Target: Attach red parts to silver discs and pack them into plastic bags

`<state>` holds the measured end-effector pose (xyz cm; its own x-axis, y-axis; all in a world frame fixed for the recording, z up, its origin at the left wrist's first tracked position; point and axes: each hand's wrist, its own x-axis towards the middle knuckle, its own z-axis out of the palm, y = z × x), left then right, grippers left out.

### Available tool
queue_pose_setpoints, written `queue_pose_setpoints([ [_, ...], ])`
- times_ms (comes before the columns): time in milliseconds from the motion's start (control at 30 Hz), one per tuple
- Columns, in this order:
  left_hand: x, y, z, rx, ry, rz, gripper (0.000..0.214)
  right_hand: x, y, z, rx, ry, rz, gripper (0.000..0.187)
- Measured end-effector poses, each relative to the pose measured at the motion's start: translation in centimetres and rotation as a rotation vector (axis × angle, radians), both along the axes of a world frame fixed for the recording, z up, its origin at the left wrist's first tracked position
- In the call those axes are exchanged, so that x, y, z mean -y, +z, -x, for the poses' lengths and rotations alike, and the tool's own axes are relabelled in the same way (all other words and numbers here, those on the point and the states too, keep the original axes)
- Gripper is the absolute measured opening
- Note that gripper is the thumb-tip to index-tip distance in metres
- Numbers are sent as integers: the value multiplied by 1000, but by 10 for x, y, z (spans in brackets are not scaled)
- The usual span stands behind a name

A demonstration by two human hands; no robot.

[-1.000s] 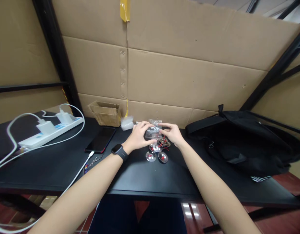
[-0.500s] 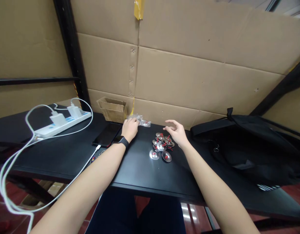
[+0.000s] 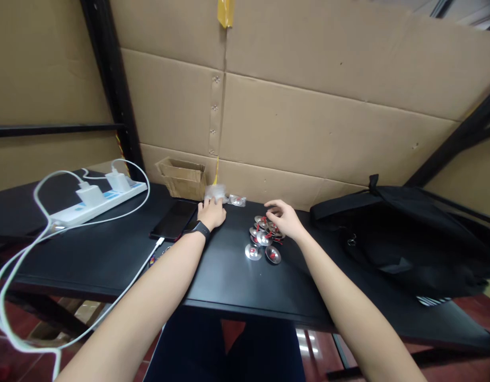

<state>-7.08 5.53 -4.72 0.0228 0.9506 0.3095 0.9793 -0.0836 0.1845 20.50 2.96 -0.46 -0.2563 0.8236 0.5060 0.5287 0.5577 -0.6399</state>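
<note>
Several small silver finger cymbals (image 3: 264, 237) with red cords lie in a loose pile on the black table. Just above the pile's back right side is my right hand (image 3: 288, 218), its fingers curved and apart with nothing between them. My left hand (image 3: 212, 214), with a dark watch on the wrist, rests palm down on the table at the left. Its outstretched fingertips reach the near edge of crumpled clear plastic bags (image 3: 215, 191). Beside these lies a small clear packet (image 3: 237, 200) with something red inside.
A small cardboard box (image 3: 182, 179) stands behind a phone (image 3: 174, 220) on a white charging cable. A power strip (image 3: 66, 215) with two plugs sits at the left. On the right lies a black bag (image 3: 404, 239). Cardboard panels (image 3: 292, 127) wall off the back.
My left hand has drawn slightly back from the plastic bags, which show more behind its fingers. My right hand has shifted a little left and down toward the cymbals.
</note>
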Motion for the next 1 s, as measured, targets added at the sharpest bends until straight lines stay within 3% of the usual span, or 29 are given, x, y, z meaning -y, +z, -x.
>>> queue_pose_setpoints([
  [200, 15, 5, -5, 14, -15, -7, 48, -15, 0, 16, 264, -39, -11, 24],
  [367, 21, 8, -7, 29, -25, 14, 47, -45, 6, 50, 607, 56, -41, 42],
  [500, 22, 9, -9, 34, -65, 12, 47, -76, 3, 82, 823, 51, -3, 54],
  [667, 22, 11, -9, 37, -147, -19, 41, -103, -1, 98, 839, 24, 25, 43],
  [767, 20, 13, -9, 56, -306, -94, 37, -109, 2, 89, 820, 13, 26, 36],
  [1000, 20, 14, -22, 113, -534, -157, 45, -91, 8, 52, 678, -52, -35, 28],
])
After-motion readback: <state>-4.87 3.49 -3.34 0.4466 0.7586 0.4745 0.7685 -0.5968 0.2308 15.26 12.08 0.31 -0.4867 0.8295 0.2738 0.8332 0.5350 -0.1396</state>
